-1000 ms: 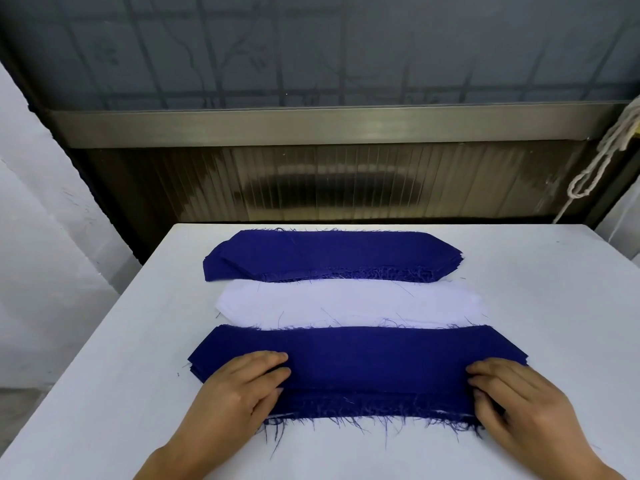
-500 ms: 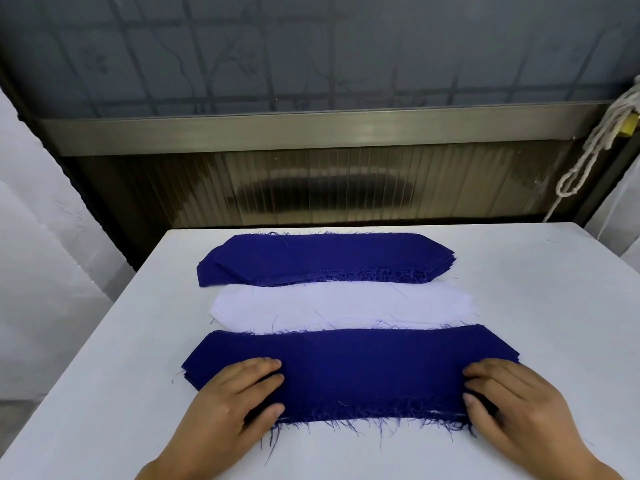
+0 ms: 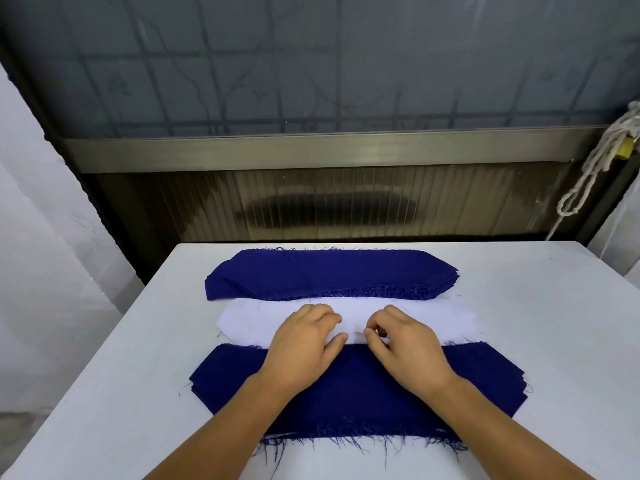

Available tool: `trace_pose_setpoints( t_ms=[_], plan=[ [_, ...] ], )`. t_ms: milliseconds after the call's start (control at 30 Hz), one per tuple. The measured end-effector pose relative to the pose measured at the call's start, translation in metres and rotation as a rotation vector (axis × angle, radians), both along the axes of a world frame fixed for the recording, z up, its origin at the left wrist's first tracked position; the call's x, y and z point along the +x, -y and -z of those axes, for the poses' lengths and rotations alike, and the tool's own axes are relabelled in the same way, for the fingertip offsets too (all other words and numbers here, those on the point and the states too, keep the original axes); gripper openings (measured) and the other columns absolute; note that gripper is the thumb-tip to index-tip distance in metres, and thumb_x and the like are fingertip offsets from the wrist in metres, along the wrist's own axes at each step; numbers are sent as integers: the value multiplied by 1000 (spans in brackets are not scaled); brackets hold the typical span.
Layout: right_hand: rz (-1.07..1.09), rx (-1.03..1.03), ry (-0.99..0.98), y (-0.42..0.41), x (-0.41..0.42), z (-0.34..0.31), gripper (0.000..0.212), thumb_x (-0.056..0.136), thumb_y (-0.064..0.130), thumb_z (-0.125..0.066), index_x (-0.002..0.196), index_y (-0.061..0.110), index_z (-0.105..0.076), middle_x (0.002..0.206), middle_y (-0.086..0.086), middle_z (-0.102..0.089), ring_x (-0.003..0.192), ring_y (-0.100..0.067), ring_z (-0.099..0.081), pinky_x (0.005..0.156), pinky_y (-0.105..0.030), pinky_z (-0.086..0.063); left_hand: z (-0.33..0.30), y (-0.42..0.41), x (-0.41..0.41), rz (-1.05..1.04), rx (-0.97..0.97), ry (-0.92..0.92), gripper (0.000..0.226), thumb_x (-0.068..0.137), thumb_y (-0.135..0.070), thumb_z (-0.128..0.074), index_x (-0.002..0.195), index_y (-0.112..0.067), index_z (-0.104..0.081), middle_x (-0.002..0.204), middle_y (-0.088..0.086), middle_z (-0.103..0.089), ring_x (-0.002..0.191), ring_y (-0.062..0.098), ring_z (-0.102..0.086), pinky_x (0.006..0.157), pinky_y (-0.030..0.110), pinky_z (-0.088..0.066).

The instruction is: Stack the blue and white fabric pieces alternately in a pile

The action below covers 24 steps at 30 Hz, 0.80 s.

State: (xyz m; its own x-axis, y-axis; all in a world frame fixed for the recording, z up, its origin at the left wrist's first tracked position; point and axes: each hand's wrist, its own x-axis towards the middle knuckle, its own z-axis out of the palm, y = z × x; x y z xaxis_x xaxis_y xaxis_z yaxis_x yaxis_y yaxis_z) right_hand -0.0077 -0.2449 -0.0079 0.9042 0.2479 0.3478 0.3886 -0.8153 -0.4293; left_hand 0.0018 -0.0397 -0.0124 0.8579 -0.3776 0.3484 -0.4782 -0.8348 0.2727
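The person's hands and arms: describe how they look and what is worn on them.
Both arms come in from the bottom edge, bare from the forearms to the fingertips. No sleeve shows on either one. The left hand and the right hand carry no glove, and no ring, watch or bracelet can be seen. The nails look short and unpainted. No marks or tattoos show.

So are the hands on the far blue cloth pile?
No, the left hand and right hand are both on the white fabric, nearer than the far blue pile.

White table [image 3: 540,327]: far blue pile [image 3: 329,275], white pile [image 3: 249,318], near blue pile [image 3: 363,393].
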Motion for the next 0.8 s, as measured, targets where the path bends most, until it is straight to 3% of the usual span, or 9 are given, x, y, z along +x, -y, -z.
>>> trace_pose_setpoints(
  t_ms=[100, 200, 333, 533, 667, 800],
  plan=[
    [66, -46, -74, 14, 0, 15, 6, 95, 33, -51, 93, 31, -57, 92, 15, -56, 74, -5, -59, 63, -23, -49, 16, -11, 2, -59, -20, -49, 38, 99, -41, -47, 128, -20, -59, 132, -9, -52, 120, 10, -46, 102, 23, -37],
    [141, -27, -135, 36, -1, 22, 3, 96, 33, -52, 97, 32, -55, 94, 18, -58, 76, -2, -60, 65, -23, -50, 22, -25, 3, -141, -43, -17, 29, 97, -23, -51, 122, -16, -64, 125, -5, -59, 114, 15, -53, 97, 26, -43],
    [164, -6, -240, 48, 9, 19, 12, 96, 33, -54, 107, 31, -55, 89, 15, -58, 76, -2, -57, 69, -22, -49, 22, -33, 11, -238, -96, -70, 31, 95, -14, -54, 124, -17, -62, 129, -7, -58, 119, 14, -49, 99, 23, -38],
    [94, -79, -331, 48, 31, 5, 18, 85, 52, -61, 98, 40, -55, 94, 20, -52, 87, 3, -54, 70, -15, -41, 16, -38, 27, -83, -144, -223, 35, 89, -41, -65, 121, -28, -65, 124, -26, -52, 120, -5, -40, 95, 3, -24],
    [42, -68, -342, 46, 34, 13, 13, 86, 45, -63, 88, 38, -52, 93, 15, -54, 87, 2, -52, 68, -11, -38, 22, -41, 29, -63, -203, -292, 37, 81, -48, -70, 114, -32, -67, 111, -41, -45, 111, -20, -35, 92, -2, -26],
    [17, -33, -408, 45, 42, 3, 10, 89, 36, -61, 80, 34, -56, 84, 11, -59, 75, -4, -56, 66, -18, -44, 23, -42, 29, -53, -171, -255, 34, 83, -43, -70, 114, -32, -67, 112, -39, -44, 110, -15, -36, 91, -2, -24]
  ],
)
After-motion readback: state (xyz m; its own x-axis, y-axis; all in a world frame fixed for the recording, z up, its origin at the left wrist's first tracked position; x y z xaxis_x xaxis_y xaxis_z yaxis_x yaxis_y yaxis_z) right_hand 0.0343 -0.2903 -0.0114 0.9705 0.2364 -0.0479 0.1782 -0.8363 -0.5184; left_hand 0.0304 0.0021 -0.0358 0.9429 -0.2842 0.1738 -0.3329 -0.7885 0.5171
